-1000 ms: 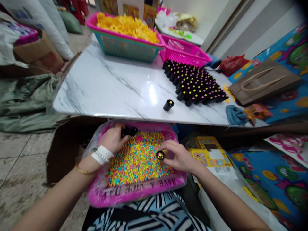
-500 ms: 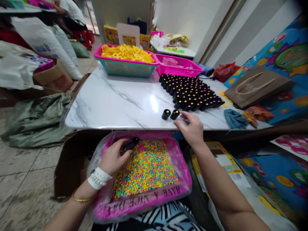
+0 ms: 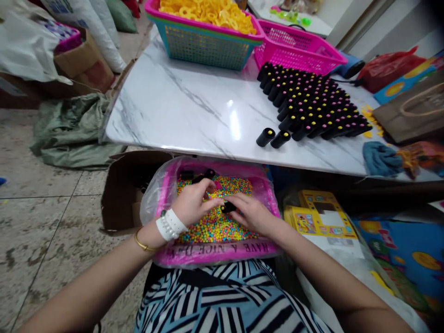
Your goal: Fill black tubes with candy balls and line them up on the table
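In my lap lies a pink tray (image 3: 271,189) lined with clear plastic and filled with small multicoloured beads (image 3: 208,233). My right hand (image 3: 255,213) is closed around a short black tube (image 3: 228,207), held sideways low over the beads, with a yellow dot at its end. My left hand (image 3: 194,203) is beside it, thumb stretched to the tube's end and index finger bent apart from the thumb; its other fingers are partly hidden. More black tubes (image 3: 204,176) lie in the tray's far left part. On the table, two black tubes (image 3: 266,137) stand upright near the edge.
Behind those two, rows of black tubes (image 3: 312,101) with yellow or pink dots stand on the marble-patterned table (image 3: 180,106). A basket of yellow plastic pieces (image 3: 208,44) and a pink basket (image 3: 298,48) are at the back. A cardboard box (image 3: 118,194) stands left of the tray.
My right hand has come from the two tubes on the table down to the tray and now holds a black tube. My left hand has moved off the tubes in the tray towards it. The view has tilted down.
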The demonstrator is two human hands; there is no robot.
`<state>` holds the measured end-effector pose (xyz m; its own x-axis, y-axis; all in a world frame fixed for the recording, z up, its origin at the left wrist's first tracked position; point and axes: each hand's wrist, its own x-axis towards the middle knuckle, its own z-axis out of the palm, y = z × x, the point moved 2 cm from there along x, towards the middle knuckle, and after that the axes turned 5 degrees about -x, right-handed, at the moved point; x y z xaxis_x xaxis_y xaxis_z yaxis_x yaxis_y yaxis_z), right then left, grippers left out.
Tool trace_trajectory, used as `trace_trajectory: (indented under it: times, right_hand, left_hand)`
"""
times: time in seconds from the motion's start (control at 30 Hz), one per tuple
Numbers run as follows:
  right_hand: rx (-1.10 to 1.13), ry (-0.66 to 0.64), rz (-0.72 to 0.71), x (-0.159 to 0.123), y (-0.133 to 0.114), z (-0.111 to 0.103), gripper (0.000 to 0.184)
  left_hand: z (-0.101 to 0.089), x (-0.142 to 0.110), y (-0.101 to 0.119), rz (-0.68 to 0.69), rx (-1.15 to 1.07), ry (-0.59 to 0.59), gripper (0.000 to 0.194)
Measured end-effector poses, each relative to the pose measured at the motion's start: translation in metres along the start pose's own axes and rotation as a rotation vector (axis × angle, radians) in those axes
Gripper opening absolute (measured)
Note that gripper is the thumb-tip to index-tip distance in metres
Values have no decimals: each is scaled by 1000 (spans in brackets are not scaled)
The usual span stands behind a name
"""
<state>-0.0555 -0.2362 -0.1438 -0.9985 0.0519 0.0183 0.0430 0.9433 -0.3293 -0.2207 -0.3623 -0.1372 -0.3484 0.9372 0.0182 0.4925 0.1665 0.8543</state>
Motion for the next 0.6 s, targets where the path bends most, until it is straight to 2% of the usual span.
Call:
trace_trajectory:
  times: [0.1,0.17,0.23,0.3,0.43,0.53,0.6]
  right_hand:
    - [-253,-195,-19,3,6,5,32]
    - [-305,-284,-89,7,-1,11,26]
    - [-232,-330,-140,10,-10,15,23]
    - [-50,-315,-139,10,-14,14,25]
    - [347,-146,-7,0,-5,-1,35]
    - [529,-90,111,-10,5,-9,32]
    - [593,-91,137,-14,8,-12,30]
  left_hand:
    - [-10,20,-8,70,329,84,42]
    - [-10,33,-14,63,479,41,42]
    - [-6,41,-21,35,571,-12,42]
    - [-3,45,-26,27,617,-30,42]
    - [1,43,-30,37,641,-6,39]
    - [3,43,-30,39,678,7,41]
    - [5,45,-28,55,714,5,40]
